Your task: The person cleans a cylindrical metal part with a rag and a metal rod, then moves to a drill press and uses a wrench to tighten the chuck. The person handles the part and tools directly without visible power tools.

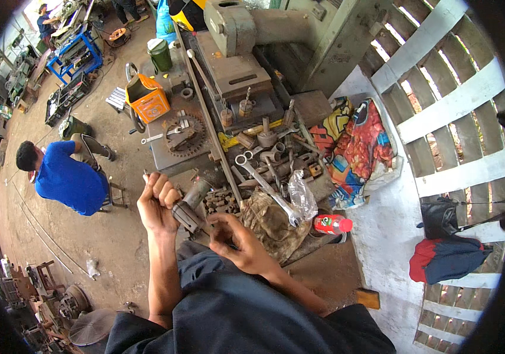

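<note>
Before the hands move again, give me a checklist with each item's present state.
1. Left hand closed around the metal cylinder part: ok.
2. Right hand free of tools: cannot tell, fingers curled.
3. Wrenches within reach on the bench: ok.
4. Greasy rag beside the right hand: ok.
5. Red bottle lying at the bench edge, steady: cannot tell.
6. Person in blue shirt apart from the hands: ok.
</note>
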Demonstrator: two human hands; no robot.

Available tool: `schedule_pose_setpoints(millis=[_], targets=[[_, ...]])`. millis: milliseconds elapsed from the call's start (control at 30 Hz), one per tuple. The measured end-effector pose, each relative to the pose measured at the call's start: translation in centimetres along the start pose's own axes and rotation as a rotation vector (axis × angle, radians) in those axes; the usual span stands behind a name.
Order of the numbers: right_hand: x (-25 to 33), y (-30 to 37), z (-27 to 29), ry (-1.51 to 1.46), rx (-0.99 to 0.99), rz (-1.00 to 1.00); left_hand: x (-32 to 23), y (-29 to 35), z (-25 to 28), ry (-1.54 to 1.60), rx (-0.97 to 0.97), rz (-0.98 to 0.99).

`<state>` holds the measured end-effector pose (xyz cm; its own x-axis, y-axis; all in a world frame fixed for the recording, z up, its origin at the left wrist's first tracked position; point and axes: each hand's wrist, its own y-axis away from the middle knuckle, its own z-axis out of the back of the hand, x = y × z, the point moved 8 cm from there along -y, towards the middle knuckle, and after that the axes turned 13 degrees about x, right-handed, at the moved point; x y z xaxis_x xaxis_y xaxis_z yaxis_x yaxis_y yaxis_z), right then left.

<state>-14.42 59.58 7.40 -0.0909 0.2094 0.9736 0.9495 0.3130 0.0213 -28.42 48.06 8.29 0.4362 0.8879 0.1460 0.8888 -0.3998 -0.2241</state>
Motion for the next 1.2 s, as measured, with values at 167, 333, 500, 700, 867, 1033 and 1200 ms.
schedule_pose_setpoints(millis=[167, 333, 500, 700, 867, 1033, 1200], targets=[[2.4, 0.3, 3.4, 0.470, -0.209, 0.038, 0.1, 1.1, 2.9, 0.123, -0.172, -0.023], [3.5, 0.7, 5.2, 0.530, -0.246, 0.062, 0.2, 1.5, 4.9, 0.139, -0.219, -0.049], [4.2, -0.9, 2.3, 0.638, -0.203, 0.271, 3.6, 2.7, 7.5, 0.264, -0.373, 0.011], [6.3, -1.0, 3.7, 0.715, -0.355, 0.367, 5.0, 5.9, 7.8, -0.175, -0.458, 0.347], [8.3, -0.5, 4.1, 0.802, -0.340, 0.355, 2.6, 8.8, 4.9, -1.469, -0.299, 0.742], [8.5, -1.4, 2.4, 0.788, -0.238, 0.346, 2.7, 5.4, -1.2, -2.215, 0.139, 0.350], [8.4, -1.5, 1.1, 0.761, -0.170, 0.331, 4.5, 3.6, -1.0, -2.014, 0.340, 0.303]])
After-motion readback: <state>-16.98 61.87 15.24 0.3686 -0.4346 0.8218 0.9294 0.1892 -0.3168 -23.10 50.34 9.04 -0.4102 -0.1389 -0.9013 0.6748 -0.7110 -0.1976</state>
